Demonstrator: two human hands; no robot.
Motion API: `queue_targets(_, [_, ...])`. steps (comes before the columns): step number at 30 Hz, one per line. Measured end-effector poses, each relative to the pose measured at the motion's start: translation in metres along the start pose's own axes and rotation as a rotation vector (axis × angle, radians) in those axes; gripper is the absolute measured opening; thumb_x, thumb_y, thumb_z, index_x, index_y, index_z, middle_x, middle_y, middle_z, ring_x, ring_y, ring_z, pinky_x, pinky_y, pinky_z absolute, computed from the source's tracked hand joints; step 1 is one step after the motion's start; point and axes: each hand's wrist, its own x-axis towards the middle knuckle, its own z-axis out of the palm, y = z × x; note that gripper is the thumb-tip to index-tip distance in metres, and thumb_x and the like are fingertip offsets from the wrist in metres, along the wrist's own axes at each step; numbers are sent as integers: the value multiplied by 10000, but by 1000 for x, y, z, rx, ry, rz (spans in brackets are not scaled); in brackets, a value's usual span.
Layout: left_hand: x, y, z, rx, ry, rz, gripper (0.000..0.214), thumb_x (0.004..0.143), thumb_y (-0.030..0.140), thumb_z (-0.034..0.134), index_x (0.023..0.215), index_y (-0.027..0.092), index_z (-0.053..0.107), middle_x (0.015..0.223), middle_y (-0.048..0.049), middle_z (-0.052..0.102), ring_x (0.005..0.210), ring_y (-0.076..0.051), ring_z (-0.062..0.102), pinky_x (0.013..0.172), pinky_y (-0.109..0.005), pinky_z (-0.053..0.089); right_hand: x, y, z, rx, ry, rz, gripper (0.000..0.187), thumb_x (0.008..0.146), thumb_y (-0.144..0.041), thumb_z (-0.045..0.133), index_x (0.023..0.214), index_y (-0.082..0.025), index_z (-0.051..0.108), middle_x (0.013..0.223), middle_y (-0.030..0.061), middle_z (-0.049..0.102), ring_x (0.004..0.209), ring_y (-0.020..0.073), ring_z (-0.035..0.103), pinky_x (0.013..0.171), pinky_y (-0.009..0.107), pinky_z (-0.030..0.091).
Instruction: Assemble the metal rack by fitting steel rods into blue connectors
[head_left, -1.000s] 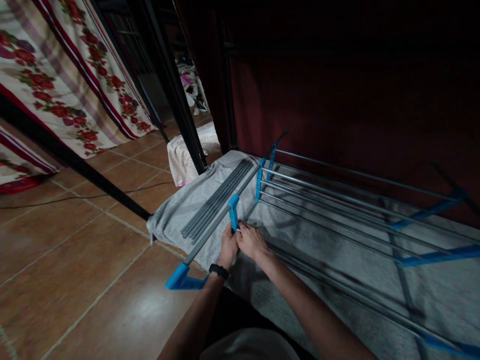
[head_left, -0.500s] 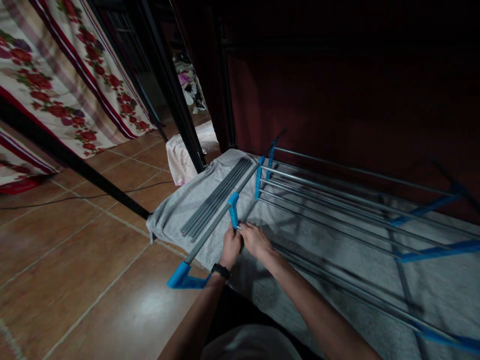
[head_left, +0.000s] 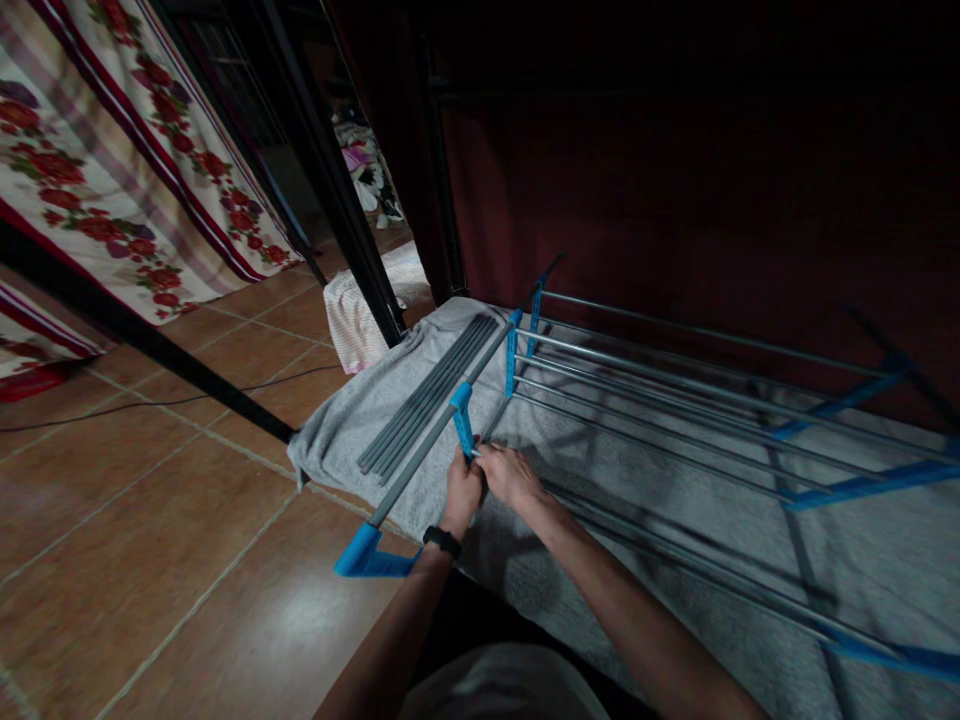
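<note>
A metal rack with blue plastic connectors lies on a grey towel [head_left: 352, 425]. My left hand [head_left: 460, 492], a black watch on its wrist, is closed around the lower end of a blue connector [head_left: 463, 425] on the grey side tube [head_left: 420, 450]. My right hand [head_left: 512, 474] is closed on the end of a thin silver rod [head_left: 675, 560] right beside that connector; the two hands touch. Several more silver rods [head_left: 675, 385] run rightwards to other blue connectors [head_left: 862, 487]. A blue foot piece [head_left: 365, 555] ends the side tube near me.
A bundle of loose grey tubes [head_left: 427, 392] lies on the towel left of the rack. Brown tiled floor [head_left: 150, 560] spreads to the left, crossed by a black cable. A black frame post [head_left: 330, 190], a floral cloth [head_left: 112, 150] and a dark red wall [head_left: 675, 180] stand behind.
Both hands stay at the same blue connector and rod end; the right hand has shifted slightly. The view has drifted a little, otherwise nothing moved.
</note>
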Motion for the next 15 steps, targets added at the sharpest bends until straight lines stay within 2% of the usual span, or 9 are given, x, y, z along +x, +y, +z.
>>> queue_targets(2, [-3,-4,0,8,21,-2,430,813,151,500,1236,171,578,1189,-101,682,1153,-228,621,1054,-394,474,-15,0,5,-20,70,-11,420,1040,-227,301,1388,-200,534,1304,96,624,1188,211,564,1023,337,414])
queue_targets(4, [-7,-9,-3,33,61,-10,548,796,109,480,1339,177,518,1280,-106,638,1239,-226,573,1104,-401,438,-40,4,19,-57,165,-87,489,1024,-184,313,1500,-206,427,1437,103,533,1304,215,473,1111,359,352])
queue_targets(6, [-12,-14,-7,74,100,-16,608,776,74,468,1373,184,498,1322,-114,599,1295,-235,526,1140,-417,402,-69,16,41,-86,209,-213,510,1009,-158,334,1500,-239,443,1476,82,503,1330,208,446,1128,356,341])
queue_targets(7, [-14,-15,-9,99,108,-15,611,762,59,469,1357,188,518,1314,-117,592,1296,-241,518,1144,-422,395,-82,24,53,-90,210,-219,513,1001,-147,343,1489,-250,461,1467,72,515,1325,209,450,1124,356,346])
queue_targets(8, [-15,-16,-11,125,107,-10,600,744,43,471,1320,190,552,1289,-119,593,1277,-246,524,1138,-421,399,-93,33,64,-91,217,-174,521,992,-131,346,1485,-249,469,1465,69,518,1320,210,456,1119,356,350])
queue_targets(11, [-18,-15,-14,199,66,20,530,701,3,465,1157,198,652,1182,-111,605,1161,-244,565,1075,-394,444,-110,60,89,-102,258,76,517,990,-134,339,1488,-192,461,1462,101,519,1311,234,468,1120,380,345])
queue_targets(13, [-17,-13,-14,243,36,39,460,711,1,462,1069,194,677,1116,-109,614,1105,-246,575,1039,-388,460,-109,73,94,-115,245,211,499,1003,-170,336,1486,-168,459,1443,124,533,1314,258,474,1117,402,346])
queue_targets(15, [-16,-11,-14,282,14,49,371,739,16,464,988,186,681,1047,-111,622,1053,-252,581,1010,-398,468,-102,79,92,-124,200,271,485,1007,-186,333,1469,-169,481,1415,134,557,1303,272,496,1108,409,356])
